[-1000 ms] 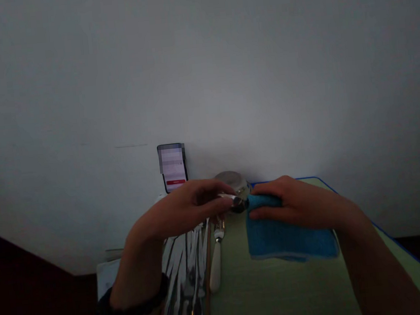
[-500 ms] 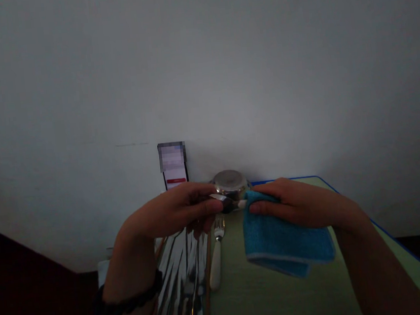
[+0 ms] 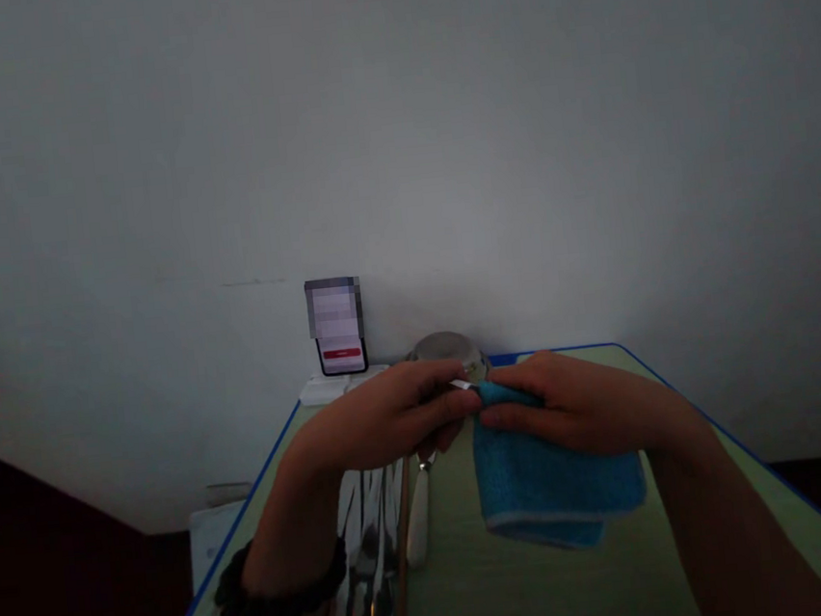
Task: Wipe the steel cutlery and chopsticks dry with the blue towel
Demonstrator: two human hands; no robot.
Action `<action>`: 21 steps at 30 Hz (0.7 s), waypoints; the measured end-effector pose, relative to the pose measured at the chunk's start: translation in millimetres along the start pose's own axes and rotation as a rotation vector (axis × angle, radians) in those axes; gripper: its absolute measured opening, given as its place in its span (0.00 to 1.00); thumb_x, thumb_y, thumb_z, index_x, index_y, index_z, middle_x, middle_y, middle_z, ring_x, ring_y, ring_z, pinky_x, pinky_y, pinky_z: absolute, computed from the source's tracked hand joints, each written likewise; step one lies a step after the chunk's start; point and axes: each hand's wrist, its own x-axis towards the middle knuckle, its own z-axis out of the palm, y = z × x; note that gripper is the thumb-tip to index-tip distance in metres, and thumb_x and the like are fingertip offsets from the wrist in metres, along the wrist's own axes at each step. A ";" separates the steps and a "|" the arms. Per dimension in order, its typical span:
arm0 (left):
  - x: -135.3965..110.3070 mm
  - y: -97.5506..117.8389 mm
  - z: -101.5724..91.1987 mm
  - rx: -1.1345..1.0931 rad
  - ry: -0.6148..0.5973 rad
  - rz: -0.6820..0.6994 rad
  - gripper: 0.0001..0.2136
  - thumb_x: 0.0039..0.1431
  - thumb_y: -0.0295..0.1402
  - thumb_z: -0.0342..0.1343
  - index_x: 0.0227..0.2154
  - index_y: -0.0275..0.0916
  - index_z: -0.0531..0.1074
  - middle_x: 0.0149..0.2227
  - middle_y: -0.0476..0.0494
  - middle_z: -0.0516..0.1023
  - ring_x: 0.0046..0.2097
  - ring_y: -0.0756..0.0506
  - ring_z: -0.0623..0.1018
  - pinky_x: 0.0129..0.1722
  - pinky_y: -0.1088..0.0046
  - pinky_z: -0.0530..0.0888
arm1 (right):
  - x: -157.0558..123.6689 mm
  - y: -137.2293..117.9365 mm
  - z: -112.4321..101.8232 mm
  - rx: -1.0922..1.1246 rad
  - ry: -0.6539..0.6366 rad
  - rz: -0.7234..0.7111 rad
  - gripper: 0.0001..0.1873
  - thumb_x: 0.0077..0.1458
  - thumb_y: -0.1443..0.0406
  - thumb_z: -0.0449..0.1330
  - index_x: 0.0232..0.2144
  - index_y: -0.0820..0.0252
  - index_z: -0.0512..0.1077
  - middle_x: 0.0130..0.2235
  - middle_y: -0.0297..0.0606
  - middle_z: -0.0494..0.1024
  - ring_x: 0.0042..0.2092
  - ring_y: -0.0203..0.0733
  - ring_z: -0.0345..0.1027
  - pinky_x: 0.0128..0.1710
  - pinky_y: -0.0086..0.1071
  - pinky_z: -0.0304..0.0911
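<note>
My left hand [image 3: 406, 410] is closed around the metal end of a piece of cutlery [image 3: 462, 384]; only a small bright part shows, and its kind is hidden by my fingers. My right hand [image 3: 565, 400] pinches a folded blue cloth [image 3: 558, 487] around the other end of it. Both hands nearly meet above the table. Below them lies a fork with a white handle [image 3: 417, 520], its tines covered by my left hand. Several metal utensils [image 3: 366, 554] lie side by side under my left wrist, next to a thin brown stick [image 3: 401, 570].
An upturned metal bowl or pot [image 3: 447, 345] stands at the back, against the wall. A phone [image 3: 338, 329] leans upright on a white stand [image 3: 324, 390] at the back left. The green table [image 3: 525, 587] has a blue edge. Left of it is a pale object [image 3: 211, 540].
My left hand has moved right, toward the cloth, so less of the cutlery shows. It now hides the fork's tines and uncovers the phone's base. My right hand stays nearly in place.
</note>
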 end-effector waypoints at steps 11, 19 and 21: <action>-15.5 -16.6 -6.4 0.025 0.044 -0.021 0.12 0.60 0.40 0.43 0.29 0.36 0.63 0.20 0.54 0.61 0.21 0.55 0.61 0.19 0.81 0.59 | -6.3 9.5 4.1 0.020 0.026 0.084 0.17 0.58 0.56 0.46 0.38 0.60 0.69 0.32 0.36 0.74 0.31 0.37 0.66 0.30 0.29 0.58; -20.8 -26.6 -8.7 -0.003 0.053 -0.005 0.12 0.61 0.39 0.42 0.29 0.37 0.62 0.21 0.55 0.60 0.22 0.55 0.60 0.19 0.81 0.59 | -9.6 14.9 5.4 0.067 0.029 0.104 0.16 0.58 0.56 0.47 0.37 0.58 0.69 0.32 0.34 0.74 0.31 0.35 0.66 0.30 0.28 0.58; -20.9 -28.3 -8.4 0.000 0.068 -0.023 0.12 0.61 0.39 0.42 0.30 0.36 0.63 0.21 0.54 0.61 0.22 0.55 0.61 0.19 0.81 0.59 | -9.7 15.1 5.4 0.068 0.034 0.116 0.16 0.57 0.55 0.47 0.37 0.58 0.69 0.32 0.34 0.74 0.31 0.36 0.66 0.31 0.29 0.58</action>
